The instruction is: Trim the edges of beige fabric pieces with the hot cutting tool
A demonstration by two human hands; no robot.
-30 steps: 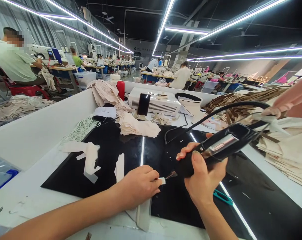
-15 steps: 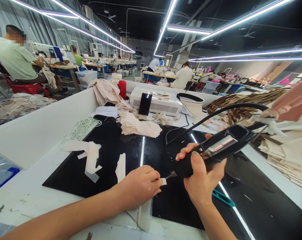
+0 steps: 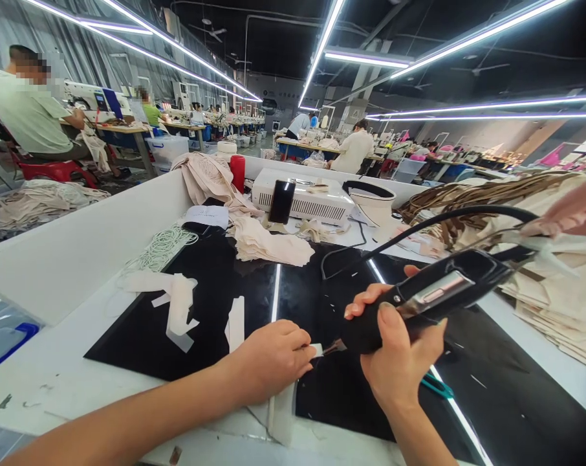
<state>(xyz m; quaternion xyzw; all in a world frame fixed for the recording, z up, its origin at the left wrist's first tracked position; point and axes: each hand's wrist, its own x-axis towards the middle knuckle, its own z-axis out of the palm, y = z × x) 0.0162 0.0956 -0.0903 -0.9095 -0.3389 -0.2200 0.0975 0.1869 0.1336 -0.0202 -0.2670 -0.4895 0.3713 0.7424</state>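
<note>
In the head view my left hand (image 3: 272,361) is closed, fingertips pinching the end of a narrow white fabric strip (image 3: 317,350) just above the black mat (image 3: 370,395). A translucent white strip (image 3: 282,417) hangs below that hand over the mat's front edge. My right hand (image 3: 400,349) wraps round a black corded handheld tool (image 3: 438,288) with a pinkish metal panel. Its flat metal tip (image 3: 335,347) points left, close by the strip's end; whether they touch I cannot tell. Turquoise thread snips (image 3: 437,386) lie partly hidden behind my right wrist.
White strip scraps (image 3: 179,310) lie on the mat's left. Beige fabric pieces (image 3: 268,243), a phone (image 3: 282,201) and a white vented box (image 3: 305,202) stand farther back. Stacked cream fabric (image 3: 559,304) borders the right side. The tool's black cable (image 3: 419,223) arches above the mat.
My right hand and the tool have shifted slightly right, so the tip sits a little farther from my left hand. My left hand keeps its pinch on the strip, almost unmoved.
</note>
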